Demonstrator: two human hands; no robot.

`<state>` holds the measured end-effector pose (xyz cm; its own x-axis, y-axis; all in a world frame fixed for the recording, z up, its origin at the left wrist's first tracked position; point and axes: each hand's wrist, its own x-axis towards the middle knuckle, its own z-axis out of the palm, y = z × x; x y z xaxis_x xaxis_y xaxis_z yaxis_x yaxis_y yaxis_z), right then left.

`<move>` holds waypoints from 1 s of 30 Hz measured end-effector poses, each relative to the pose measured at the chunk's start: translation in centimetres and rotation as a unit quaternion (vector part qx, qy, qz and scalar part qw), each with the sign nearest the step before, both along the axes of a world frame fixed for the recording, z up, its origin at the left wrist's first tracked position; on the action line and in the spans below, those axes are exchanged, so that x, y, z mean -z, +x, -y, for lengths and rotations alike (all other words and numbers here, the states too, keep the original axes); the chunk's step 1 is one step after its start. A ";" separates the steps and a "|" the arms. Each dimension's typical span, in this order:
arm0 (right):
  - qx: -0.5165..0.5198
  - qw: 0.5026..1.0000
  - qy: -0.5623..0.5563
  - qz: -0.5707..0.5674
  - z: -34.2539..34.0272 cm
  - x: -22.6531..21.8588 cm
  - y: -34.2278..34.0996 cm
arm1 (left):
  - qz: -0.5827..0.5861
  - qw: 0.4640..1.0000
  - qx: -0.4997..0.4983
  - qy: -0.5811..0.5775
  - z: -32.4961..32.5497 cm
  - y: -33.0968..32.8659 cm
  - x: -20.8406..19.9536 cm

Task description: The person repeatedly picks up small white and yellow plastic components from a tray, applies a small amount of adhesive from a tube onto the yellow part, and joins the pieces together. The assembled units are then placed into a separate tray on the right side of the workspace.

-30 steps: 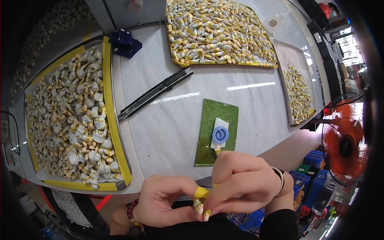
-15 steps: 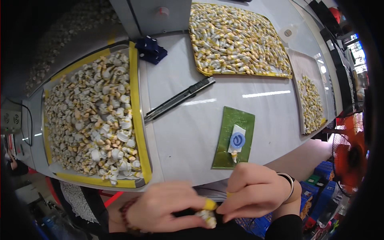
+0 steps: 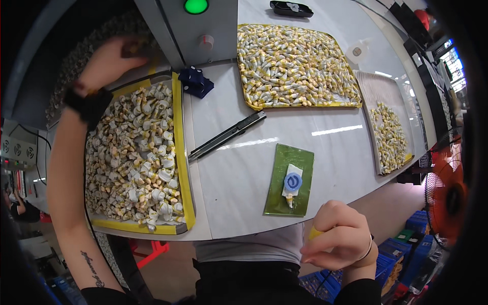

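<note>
My left hand reaches over the far end of the left tray, into a dark space heaped with small pale pieces. Its fingers are in shadow, so their grip cannot be made out. Close to the table's front edge is my right hand, its fingers curled together with some yellow at the fingertips; anything inside is hidden. Just beyond it lies a green mat bearing a white block with a blue round piece. A small pale, yellow-banded piece sits at the block's near end.
The yellow-edged left tray holds many white and peach pieces. A box cutter and dark blue cloth lie beside it. Farther back are a full tray, a part-filled tray and a grey machine housing.
My left hand has left the small white piece's spot beside my right hand and swung far forward-left, past the left tray. The right hand moved slightly right, and a green light has come into view.
</note>
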<state>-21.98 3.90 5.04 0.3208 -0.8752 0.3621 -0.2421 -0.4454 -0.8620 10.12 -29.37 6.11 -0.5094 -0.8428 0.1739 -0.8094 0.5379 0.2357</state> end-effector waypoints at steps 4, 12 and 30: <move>0.066 0.997 0.015 -0.020 -1.8 -0.1 -1.7 | 0.019 0.999 -0.017 0.023 3.5 -2.9 2.5; 0.155 0.984 0.023 -0.082 -2.5 -0.4 -3.4 | -0.029 0.999 0.042 0.007 5.7 0.1 3.5; 0.155 0.882 -0.032 -0.443 13.3 1.0 -10.4 | -0.520 0.687 0.005 0.507 -24.6 -2.0 -3.0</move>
